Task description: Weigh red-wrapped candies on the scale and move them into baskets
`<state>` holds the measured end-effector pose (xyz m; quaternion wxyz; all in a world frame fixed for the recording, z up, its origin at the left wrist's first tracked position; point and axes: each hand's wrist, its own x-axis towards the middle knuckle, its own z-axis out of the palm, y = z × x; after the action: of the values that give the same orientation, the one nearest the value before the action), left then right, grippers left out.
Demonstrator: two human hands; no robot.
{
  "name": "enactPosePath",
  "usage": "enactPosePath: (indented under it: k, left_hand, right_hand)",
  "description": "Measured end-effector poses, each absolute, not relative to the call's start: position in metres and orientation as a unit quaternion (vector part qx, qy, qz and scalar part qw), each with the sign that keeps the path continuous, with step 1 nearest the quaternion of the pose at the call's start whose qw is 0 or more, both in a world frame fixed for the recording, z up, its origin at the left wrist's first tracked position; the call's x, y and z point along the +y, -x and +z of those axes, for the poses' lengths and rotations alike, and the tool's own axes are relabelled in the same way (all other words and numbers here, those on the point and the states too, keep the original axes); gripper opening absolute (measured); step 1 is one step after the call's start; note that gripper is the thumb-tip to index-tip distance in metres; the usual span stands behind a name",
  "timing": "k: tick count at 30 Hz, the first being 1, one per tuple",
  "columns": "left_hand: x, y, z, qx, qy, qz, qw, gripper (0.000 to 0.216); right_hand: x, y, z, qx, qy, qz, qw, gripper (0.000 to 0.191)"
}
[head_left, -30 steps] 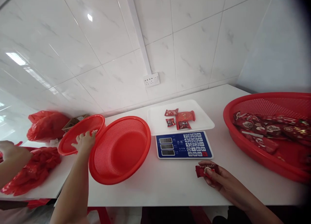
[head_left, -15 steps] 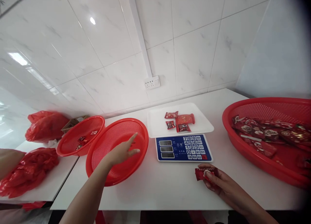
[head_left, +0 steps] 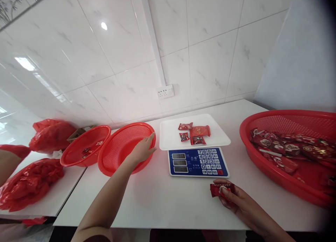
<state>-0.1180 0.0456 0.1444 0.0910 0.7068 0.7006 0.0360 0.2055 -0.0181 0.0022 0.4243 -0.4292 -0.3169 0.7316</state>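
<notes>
My left hand [head_left: 141, 150] reaches across the right side of an oval red plastic basket [head_left: 112, 154], its fingers stretched out towards the rim and the thumb apart. Whether the fingertips press on the rim is hard to tell. Low on the right, my right hand [head_left: 234, 196] is closed around a small red wrapped candy [head_left: 216, 190] with "SWEET SUGAR" lettering. Just beyond it stands a digital scale [head_left: 193, 162] with a blue keypad. Several red-wrapped candies [head_left: 200, 130] lie on the scale's white tray [head_left: 170, 137].
A large red basket [head_left: 252, 149] of wrapped candies stands at the right. To the left sits another red basket [head_left: 72, 158] with a few candies. Red plastic bags [head_left: 33, 180] lie further left, near another person's arm [head_left: 7, 163]. A tiled wall with a socket [head_left: 165, 91] rises behind.
The middle red basket has shifted back towards the wall, away from me. My left hand has moved up and right with it. My right hand still holds the candy in about the same place.
</notes>
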Motion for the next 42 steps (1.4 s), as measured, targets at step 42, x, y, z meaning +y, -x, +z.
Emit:
enactPosePath:
  k: [42]
  left_hand:
    - [0.116,0.089,0.159,0.698,-0.714,0.011,-0.058,0.057]
  right_hand:
    - [-0.018,-0.205,-0.003,-0.337,0.43,0.718,0.432,0.047]
